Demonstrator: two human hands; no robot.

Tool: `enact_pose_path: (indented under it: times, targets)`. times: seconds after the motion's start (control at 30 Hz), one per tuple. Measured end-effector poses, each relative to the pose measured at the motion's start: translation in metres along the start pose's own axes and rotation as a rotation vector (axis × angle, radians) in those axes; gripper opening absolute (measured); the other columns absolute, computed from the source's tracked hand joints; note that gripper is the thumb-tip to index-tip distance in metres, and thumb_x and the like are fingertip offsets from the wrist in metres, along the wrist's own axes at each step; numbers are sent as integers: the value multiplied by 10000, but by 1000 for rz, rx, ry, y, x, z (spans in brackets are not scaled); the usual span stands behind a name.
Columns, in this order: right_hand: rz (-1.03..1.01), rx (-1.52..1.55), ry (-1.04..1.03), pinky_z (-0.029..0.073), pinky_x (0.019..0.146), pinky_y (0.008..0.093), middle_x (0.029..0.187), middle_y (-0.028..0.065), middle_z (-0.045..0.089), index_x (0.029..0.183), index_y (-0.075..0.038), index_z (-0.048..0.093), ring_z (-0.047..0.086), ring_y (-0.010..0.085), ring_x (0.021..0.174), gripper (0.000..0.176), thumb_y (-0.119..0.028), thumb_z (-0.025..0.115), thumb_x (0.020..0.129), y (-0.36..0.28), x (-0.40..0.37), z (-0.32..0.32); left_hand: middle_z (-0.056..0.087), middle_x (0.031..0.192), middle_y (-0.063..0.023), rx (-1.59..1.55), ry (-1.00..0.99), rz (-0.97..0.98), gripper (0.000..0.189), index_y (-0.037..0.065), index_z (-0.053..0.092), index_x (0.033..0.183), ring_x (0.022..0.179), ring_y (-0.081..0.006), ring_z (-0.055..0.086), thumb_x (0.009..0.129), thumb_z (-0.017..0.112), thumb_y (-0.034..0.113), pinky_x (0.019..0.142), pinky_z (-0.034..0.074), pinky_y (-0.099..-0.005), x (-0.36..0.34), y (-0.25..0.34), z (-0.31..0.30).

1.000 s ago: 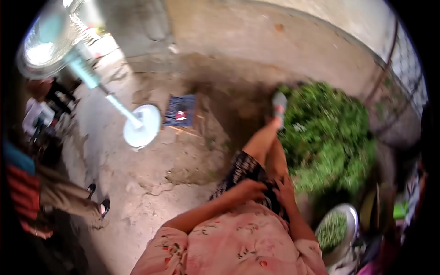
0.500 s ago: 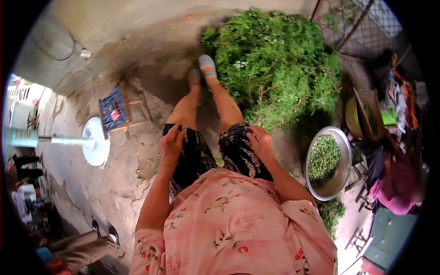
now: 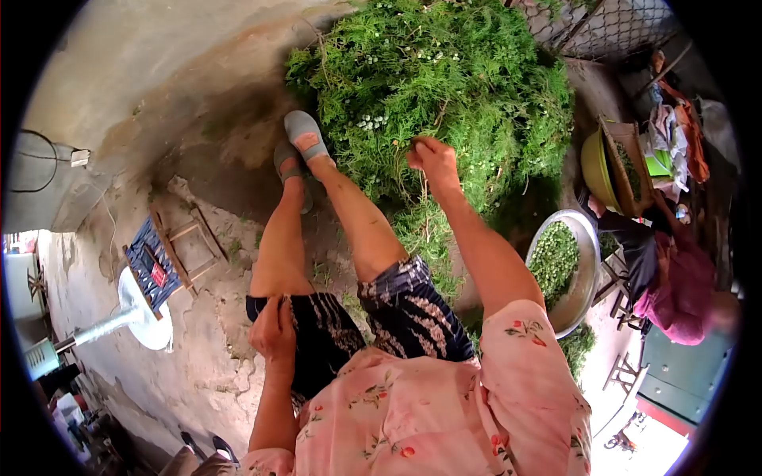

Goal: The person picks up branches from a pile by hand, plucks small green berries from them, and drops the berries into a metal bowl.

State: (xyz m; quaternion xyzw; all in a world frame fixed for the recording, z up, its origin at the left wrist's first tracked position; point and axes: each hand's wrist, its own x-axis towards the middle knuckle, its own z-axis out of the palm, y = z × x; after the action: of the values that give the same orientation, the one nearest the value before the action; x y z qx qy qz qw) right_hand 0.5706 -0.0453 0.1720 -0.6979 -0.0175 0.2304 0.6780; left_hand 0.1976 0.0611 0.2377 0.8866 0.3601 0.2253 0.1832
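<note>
Holding right hand (image 3: 436,168) at branch pile (image 3: 468,87) beside my shoes (image 3: 305,130), fingers curled; cannot tell whether anything gripped. Left hand (image 3: 275,333) curled against shorts (image 3: 324,324), grip unclear. Caution: rough twigs could scratch bare skin; careless elbow could tip nearby bowl (image 3: 585,295).

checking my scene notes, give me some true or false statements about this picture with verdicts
1. The right hand is nearer the green branches than the left hand. True.
2. The metal bowl holds small green pieces. True.
3. The left hand is inside the metal bowl. False: it is at the dark shorts.
4. The shoes are bright red. False: they are gray.
5. A red item lies on the folding stool. True.
</note>
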Motion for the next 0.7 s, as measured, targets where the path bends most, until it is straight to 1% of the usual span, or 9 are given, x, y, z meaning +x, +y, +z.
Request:
enact_pose_path:
  times: [0.13, 0.2, 0.23, 0.3, 0.33, 0.4, 0.57, 0.63, 0.7]
  targets:
    - [-69, 62, 78, 488, 577, 293, 727, 118, 600, 945, 30, 597, 566, 183, 576, 173, -54, 516, 817, 14, 77, 14, 636, 727, -123, 14, 17, 45, 108, 25, 641, 841, 614, -264, 615, 745, 665, 69, 545, 474, -317, 13, -1, 2]
    - [137, 315, 220, 486, 817, 401, 1152, 191, 520, 1279, 53, 367, 568, 277, 926, 465, -87, 511, 860, 34, 122, -1, 641, 732, -126, 17, -23, -15, 110, 17, 643, 834, 615, -270, 619, 733, 673, 48, 561, 477, -317, 15, 0, 1]
    - [148, 310, 209, 486, 817, 401, 1152, 191, 520, 1279, 53, 367, 568, 277, 926, 465, -87, 511, 860, 37, 136, -8, 641, 732, -126, 25, -24, -29, 110, 17, 643, 834, 615, -270, 619, 733, 673, 48, 561, 477, -317, 16, 1, 0]
    - [185, 202, 396, 548, 590, 372, 978, 117, 557, 1134, 16, 464, 633, 247, 761, 265, -97, 464, 894, 44, 151, -18, 635, 714, -130, 11, -54, -37, 111, 19, 643, 829, 606, -272, 617, 724, 676, 32, 544, 473, -313, 16, 0, 0]
    - [104, 145, 516, 564, 524, 395, 931, 172, 536, 1101, 41, 427, 632, 296, 661, 246, -45, 465, 874, 29, 142, -8, 618, 672, -123, -21, -21, 0, 115, 15, 641, 822, 563, -262, 597, 713, 678, 19, 514, 457, -309, 18, -1, 1]
    - [210, 382, 420, 574, 495, 431, 923, 224, 511, 1179, 71, 332, 616, 301, 637, 325, 27, 408, 867, 25, 152, -16, 593, 626, -104, -3, -27, 1, 125, 23, 644, 823, 507, -247, 560, 705, 685, 26, 469, 429, -308, 17, -8, 1]
    - [321, 477, 494, 541, 513, 422, 869, 195, 538, 1082, 37, 427, 581, 278, 625, 210, 1, 394, 878, 11, 156, -18, 546, 557, -77, 0, -24, 18, 137, 33, 650, 824, 431, -229, 502, 696, 697, 51, 410, 378, -308, 10, -14, 1]
    - [276, 318, 377, 551, 569, 419, 852, 194, 555, 1084, 33, 451, 594, 284, 671, 245, -86, 470, 870, 11, 167, -12, 564, 585, -96, 16, -49, -8, 140, 20, 644, 828, 464, -237, 527, 695, 690, 30, 436, 399, -307, 4, -13, -2]
    - [80, -848, 348, 533, 514, 373, 812, 152, 593, 1021, 40, 503, 604, 260, 639, 264, -135, 551, 829, -9, 144, 16, 583, 613, -114, 41, -79, -41, 144, 8, 638, 831, 498, -245, 553, 695, 684, 9, 462, 420, -307, 3, -12, -5]
